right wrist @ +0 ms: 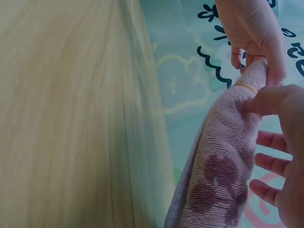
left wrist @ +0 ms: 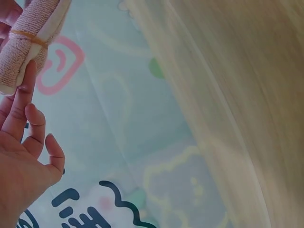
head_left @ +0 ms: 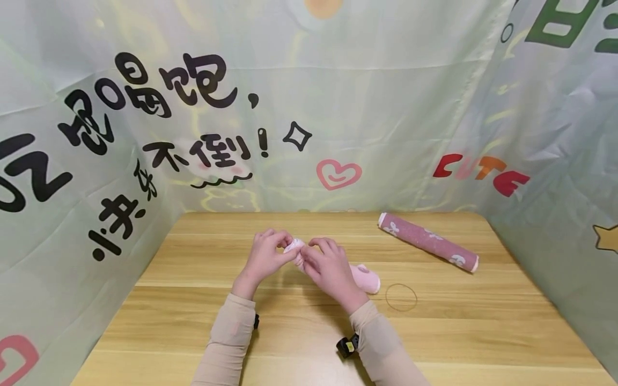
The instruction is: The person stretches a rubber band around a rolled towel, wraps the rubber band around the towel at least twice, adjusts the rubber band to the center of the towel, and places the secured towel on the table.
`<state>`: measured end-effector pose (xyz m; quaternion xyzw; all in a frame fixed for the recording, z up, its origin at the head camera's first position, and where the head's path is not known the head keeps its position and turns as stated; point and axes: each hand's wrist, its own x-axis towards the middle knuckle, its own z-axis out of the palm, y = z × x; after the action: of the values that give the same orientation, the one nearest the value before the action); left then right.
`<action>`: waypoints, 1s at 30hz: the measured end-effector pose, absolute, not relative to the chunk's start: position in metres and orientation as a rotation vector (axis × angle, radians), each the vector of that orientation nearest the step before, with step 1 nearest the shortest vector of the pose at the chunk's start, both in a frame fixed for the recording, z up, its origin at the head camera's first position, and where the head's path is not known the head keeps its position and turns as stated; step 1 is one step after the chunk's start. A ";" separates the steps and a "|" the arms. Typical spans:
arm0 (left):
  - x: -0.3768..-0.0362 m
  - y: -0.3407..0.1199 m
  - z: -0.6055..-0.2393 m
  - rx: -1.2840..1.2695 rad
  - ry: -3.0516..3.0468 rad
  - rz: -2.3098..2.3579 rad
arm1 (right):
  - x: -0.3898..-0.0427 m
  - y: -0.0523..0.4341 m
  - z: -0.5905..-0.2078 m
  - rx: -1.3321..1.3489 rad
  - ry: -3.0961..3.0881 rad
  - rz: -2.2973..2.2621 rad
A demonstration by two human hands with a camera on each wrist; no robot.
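A light pink rolled towel (head_left: 368, 279) is held just above the wooden table (head_left: 203, 321) at the centre. My left hand (head_left: 276, 247) pinches its near tip, where a thin rubber band (right wrist: 247, 88) circles the roll. My right hand (head_left: 322, 256) grips the roll just behind that band, its thumb (right wrist: 266, 100) pressed on the cloth. In the left wrist view the banded towel end (left wrist: 23, 52) shows at the top left, with my left index finger (left wrist: 23, 99) lying against it. The right wrist view shows the towel (right wrist: 223, 175) with a darker pattern on it.
A second, darker pink rolled towel (head_left: 427, 242) with white prints lies slanted at the back right. A loose rubber band (head_left: 401, 297) lies flat on the table right of my right hand. Printed fabric walls (head_left: 386, 107) enclose the table on three sides.
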<state>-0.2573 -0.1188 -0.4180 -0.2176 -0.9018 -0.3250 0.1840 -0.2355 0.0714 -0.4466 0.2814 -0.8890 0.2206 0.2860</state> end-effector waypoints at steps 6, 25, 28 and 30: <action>-0.257 -0.118 -0.418 -0.604 -2.545 -0.926 | -0.235 0.072 -0.447 0.812 -2.400 0.544; -0.258 -0.129 -0.411 -0.425 -2.556 -0.998 | -0.241 0.084 -0.444 0.939 -2.447 0.615; -0.258 -0.125 -0.412 -0.467 -2.583 -1.044 | -0.241 0.085 -0.444 0.939 -2.404 0.696; -0.259 -0.123 -0.412 -0.510 -2.601 -1.085 | -0.241 0.087 -0.444 0.937 -2.372 0.775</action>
<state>-0.2588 -0.1234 -0.4125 -0.1763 -0.8995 -0.3752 0.1381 -0.2412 0.0865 -0.4437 0.3416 -0.8648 0.2827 0.2358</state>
